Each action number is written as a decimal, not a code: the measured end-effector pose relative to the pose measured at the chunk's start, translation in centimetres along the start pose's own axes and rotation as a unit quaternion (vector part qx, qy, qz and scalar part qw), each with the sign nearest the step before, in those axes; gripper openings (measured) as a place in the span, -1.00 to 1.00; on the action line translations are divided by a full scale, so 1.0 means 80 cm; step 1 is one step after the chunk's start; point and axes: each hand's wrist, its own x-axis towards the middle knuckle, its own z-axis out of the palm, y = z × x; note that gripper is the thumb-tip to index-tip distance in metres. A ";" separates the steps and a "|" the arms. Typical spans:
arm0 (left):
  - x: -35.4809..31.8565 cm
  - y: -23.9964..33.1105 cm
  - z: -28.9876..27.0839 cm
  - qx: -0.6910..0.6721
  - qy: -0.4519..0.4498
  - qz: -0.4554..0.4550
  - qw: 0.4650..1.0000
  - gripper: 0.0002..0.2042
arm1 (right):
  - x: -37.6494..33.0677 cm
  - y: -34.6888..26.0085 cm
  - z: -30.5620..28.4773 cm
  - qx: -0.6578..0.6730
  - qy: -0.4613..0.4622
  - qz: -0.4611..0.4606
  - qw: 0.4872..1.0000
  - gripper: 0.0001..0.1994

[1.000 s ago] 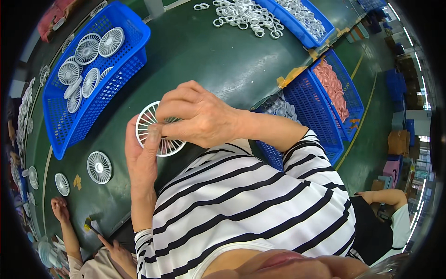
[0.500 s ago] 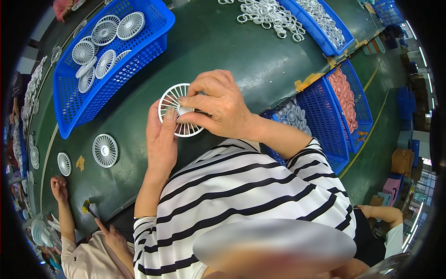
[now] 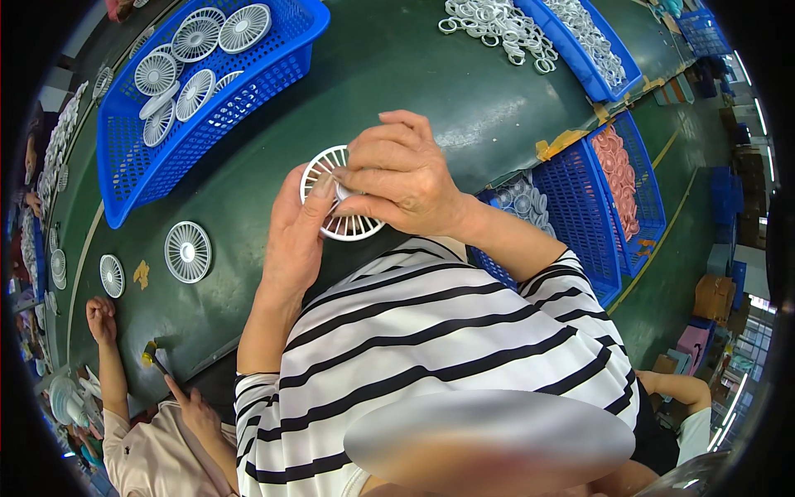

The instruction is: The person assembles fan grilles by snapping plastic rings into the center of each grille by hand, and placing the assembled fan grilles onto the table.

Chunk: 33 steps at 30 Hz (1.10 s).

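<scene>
Both grips closed on fan grille point(image 3: 341, 217)

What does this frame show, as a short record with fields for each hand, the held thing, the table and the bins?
left hand: left hand supports the white round fan grille from its left side
right hand: right hand over the grille, fingertips pinching at its centre
table: green table; two loose grilles at left
bins: blue basket of grilles upper left; blue bin of pink parts at right
others: a co-worker's hand lower left
</scene>
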 end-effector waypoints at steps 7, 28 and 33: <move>-0.001 -0.002 -0.006 0.062 -0.020 0.033 0.997 -0.62 | -0.005 0.008 -0.004 0.117 -0.014 0.025 0.993 -0.83; -0.004 -0.031 -0.003 0.311 0.027 0.214 0.926 -0.62 | -0.024 0.023 0.005 0.451 -0.171 0.371 0.794 -0.64; 0.004 -0.033 -0.017 0.432 0.122 0.330 0.830 -0.66 | 0.014 0.069 -0.005 0.304 -0.196 0.303 0.882 -0.66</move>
